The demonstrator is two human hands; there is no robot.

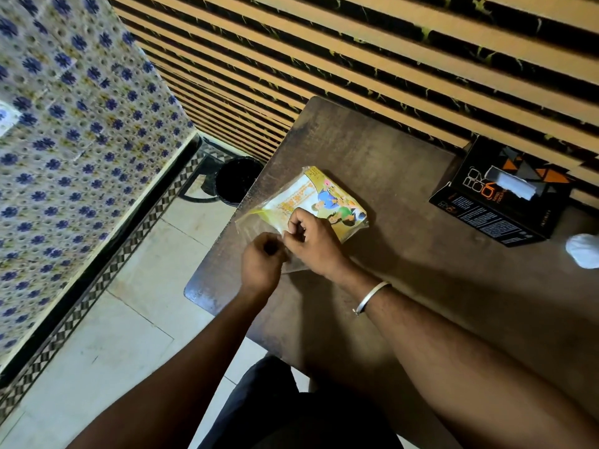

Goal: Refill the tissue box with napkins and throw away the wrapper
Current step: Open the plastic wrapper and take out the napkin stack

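A yellow printed pack of napkins (321, 196) in a clear plastic wrapper lies on the dark brown table (405, 254) near its left edge. My left hand (261, 264) and my right hand (311, 241) both pinch the loose clear end of the wrapper at the near side of the pack. A black tissue box (499, 192) with orange triangles stands at the table's far right, a white napkin poking from its top slot.
A black waste bin (236, 179) stands on the tiled floor just left of the table's far corner. A crumpled white tissue (583, 249) lies at the table's right edge. A slatted wall runs behind the table.
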